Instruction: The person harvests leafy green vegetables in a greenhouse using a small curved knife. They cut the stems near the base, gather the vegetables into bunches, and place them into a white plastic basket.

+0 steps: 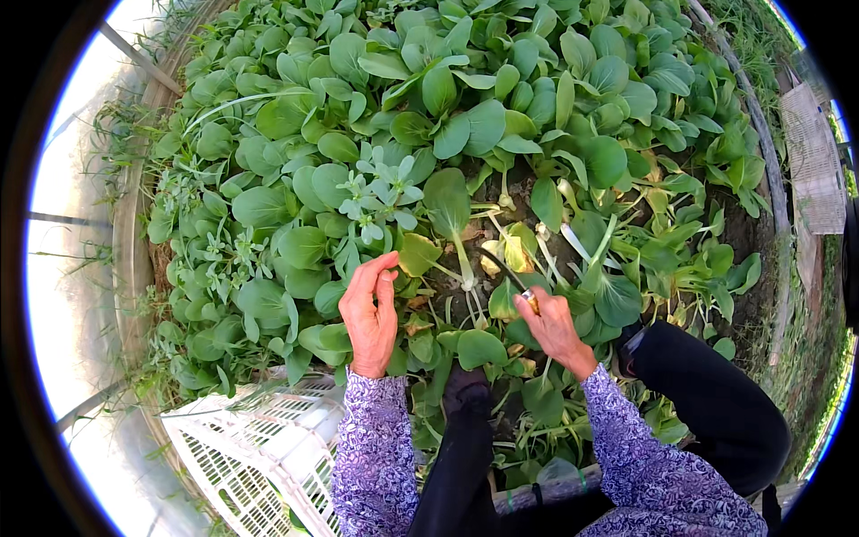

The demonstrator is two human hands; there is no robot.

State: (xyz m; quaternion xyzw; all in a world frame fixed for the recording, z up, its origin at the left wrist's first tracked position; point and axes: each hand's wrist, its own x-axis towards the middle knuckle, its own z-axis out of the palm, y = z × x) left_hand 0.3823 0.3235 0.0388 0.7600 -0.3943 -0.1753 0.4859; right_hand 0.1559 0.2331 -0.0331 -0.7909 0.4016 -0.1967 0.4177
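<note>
My right hand (556, 330) grips a small sickle (502, 266) by its handle. Its dark curved blade points up and left over bare soil, near the white stem base of a loose bok choy (463, 258). My left hand (370, 315) is at the edge of the standing bok choy plants (302, 248), thumb slightly apart from the fingers and nothing visible in it. A yellowing leaf (417, 255) lies just right of its fingertips. Several cut bok choy (584, 241) and yellow leaves lie around and beyond my right hand.
A white plastic crate (231, 436) stands at lower left beside my left forearm. Purslane (382, 191) grows among the crop. Another white crate (813, 158) is beyond the bed's right edging (762, 127). Plastic sheeting (74, 282) with frame bars runs along the left.
</note>
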